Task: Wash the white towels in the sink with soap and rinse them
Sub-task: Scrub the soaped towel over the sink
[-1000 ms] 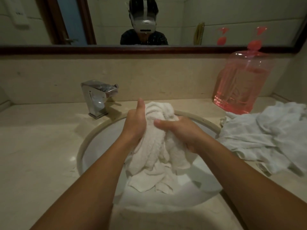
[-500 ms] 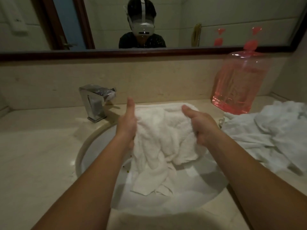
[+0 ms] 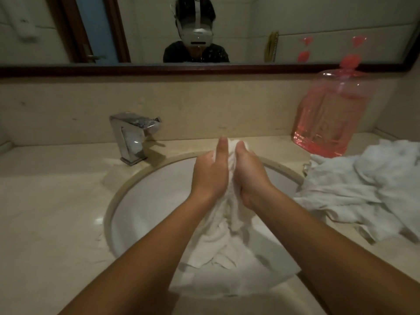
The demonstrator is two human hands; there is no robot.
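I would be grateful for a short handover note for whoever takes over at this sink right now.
Hands: left hand and right hand press one towel between them over the sink; its lower part hangs into the bowl.
Things: more white towels lie heaped on the counter to the right; pink soap bottle behind them; faucet at back left, no water seen running.
Done: scrubbing of this towel is under way.
Left: rinse it, then wash and rinse the heap; whether any of the heap is already washed cannot be told.
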